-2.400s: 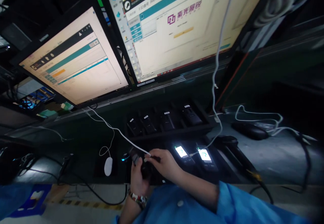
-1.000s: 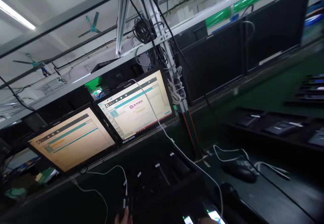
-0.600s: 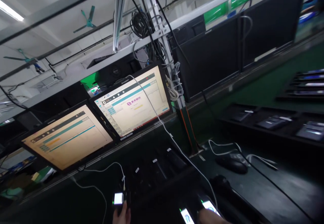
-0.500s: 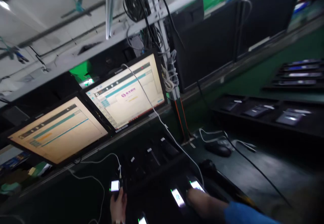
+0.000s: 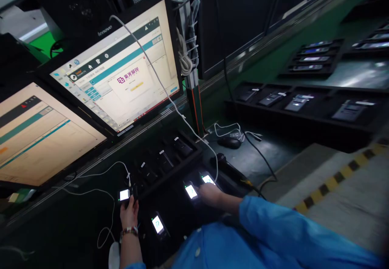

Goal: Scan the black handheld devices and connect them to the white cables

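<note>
My left hand (image 5: 130, 215) is closed round a small black mobile phone (image 5: 124, 195) with a lit white screen. A thin white cable runs down to that phone's end. Farther right, my right hand (image 5: 210, 194) covers the lower part of another lit mobile phone (image 5: 208, 179), its fingers curled and partly hidden. A second white cable (image 5: 174, 105) hangs across the monitor and comes down beside this phone. Just left of my right hand lies a phone with a lit screen (image 5: 191, 191). One more lit phone (image 5: 157, 224) lies nearer to me.
Two lit monitors (image 5: 121, 78) stand behind the bench. A black tray (image 5: 194, 149) holds several dark phones. To the right are a black mouse (image 5: 230, 142), a scanner-like black tool (image 5: 225, 163) and a long tray of devices (image 5: 319, 129). A white mouse (image 5: 114, 256) lies by my left forearm.
My view has tilted down, so the bench and my blue sleeves show more. Both hands remain at the same phones.
</note>
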`<state>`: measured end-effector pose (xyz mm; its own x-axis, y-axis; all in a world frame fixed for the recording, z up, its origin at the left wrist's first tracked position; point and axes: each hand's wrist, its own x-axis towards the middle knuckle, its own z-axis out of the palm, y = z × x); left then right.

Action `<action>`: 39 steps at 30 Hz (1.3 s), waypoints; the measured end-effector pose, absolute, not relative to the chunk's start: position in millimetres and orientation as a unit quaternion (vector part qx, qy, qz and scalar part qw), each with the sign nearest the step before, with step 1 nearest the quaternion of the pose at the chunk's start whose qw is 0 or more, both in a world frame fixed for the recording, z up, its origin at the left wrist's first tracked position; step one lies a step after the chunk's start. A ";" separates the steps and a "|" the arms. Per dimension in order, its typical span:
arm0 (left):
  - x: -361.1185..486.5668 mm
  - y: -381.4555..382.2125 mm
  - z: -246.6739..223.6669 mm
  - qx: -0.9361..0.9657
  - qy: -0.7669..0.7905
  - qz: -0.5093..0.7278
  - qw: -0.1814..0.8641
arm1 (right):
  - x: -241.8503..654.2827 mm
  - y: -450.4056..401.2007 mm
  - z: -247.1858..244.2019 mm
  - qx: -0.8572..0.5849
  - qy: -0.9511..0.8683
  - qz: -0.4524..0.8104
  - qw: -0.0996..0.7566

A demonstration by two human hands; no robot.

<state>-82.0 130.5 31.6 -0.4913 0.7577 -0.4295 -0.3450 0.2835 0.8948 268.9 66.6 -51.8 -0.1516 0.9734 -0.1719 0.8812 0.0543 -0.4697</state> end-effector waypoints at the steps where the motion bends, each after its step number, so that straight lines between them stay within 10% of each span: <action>1: -81.9 130.9 31.4 0.161 0.644 0.576 0.477 | 260.7 63.3 -52.0 -0.646 -0.721 0.236 0.086; 39: -81.5 135.4 26.9 0.256 0.713 0.512 0.406 | 243.4 26.0 -56.7 -0.670 -0.719 0.183 0.029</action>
